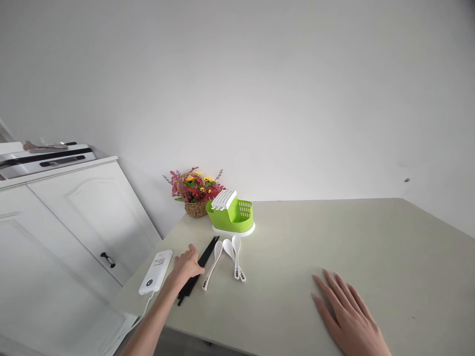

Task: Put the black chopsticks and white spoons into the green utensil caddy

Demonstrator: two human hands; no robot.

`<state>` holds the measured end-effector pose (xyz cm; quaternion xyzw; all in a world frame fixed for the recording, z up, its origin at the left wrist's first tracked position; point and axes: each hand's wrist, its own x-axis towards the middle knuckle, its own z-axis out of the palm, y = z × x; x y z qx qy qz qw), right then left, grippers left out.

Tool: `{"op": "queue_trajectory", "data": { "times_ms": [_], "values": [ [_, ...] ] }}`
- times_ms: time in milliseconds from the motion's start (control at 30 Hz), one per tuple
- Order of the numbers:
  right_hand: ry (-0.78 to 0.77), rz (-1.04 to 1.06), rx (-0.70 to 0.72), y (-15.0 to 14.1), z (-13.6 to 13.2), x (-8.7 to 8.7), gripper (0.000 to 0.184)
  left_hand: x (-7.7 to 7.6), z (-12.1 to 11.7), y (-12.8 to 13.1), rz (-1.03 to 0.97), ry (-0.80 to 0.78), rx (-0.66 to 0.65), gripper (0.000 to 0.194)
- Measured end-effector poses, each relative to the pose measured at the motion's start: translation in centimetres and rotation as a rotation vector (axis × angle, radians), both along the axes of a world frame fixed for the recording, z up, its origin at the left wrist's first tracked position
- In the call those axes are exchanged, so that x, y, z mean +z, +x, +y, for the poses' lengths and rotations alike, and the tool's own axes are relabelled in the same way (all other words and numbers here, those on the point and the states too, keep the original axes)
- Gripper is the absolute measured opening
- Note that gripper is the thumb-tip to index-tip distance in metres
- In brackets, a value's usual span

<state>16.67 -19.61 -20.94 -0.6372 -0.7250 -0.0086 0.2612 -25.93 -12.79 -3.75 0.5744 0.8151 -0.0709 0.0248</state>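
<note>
A bundle of black chopsticks (205, 257) lies slantwise on the table. My left hand (187, 263) is over the left side of the bundle, thumb across the chopsticks and fingers apart; its fingertips are partly hidden, and I cannot tell how firmly it touches them. Just right of the bundle lie several white spoons: one spoon (213, 264) apart, and two others, a spoon (236, 254) crossing over another spoon (227, 247). Behind them stands a green cutlery holder (232, 217) with a white slotted lid and base. My right hand (347, 309) rests flat on the table, fingers spread, holding nothing.
A wicker basket (196, 209) of artificial flowers stands behind the holder against the wall. A white power bank (158, 272) with a cable lies at the left edge of the pale table (282, 277). White cabinets (85, 212) stand to the left.
</note>
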Motion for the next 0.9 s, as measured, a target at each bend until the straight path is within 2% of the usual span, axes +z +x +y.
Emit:
{"op": "queue_trajectory", "data": {
  "times_ms": [200, 367, 667, 900],
  "values": [
    [-0.01, 0.034, 0.009, -0.1, 0.0, 0.0, 0.068, -1.0, 2.2, -0.1, 0.028, -0.069, 0.108, 0.084],
    [-0.031, 0.058, 0.037, 0.3, 0.2, -0.2, 0.067, -1.5, 2.7, -0.4, 0.026, -0.055, 0.126, 0.073],
    [-0.062, 0.063, 0.049, 0.7, 0.3, -0.5, 0.065, -3.2, 1.1, -1.1, 0.024, 0.067, 0.102, 0.04],
    [-0.101, 0.056, 0.032, 0.4, 0.0, 0.3, 0.064, -3.8, -0.4, -1.7, -0.069, 0.305, 0.156, 0.026]
  ]
}}
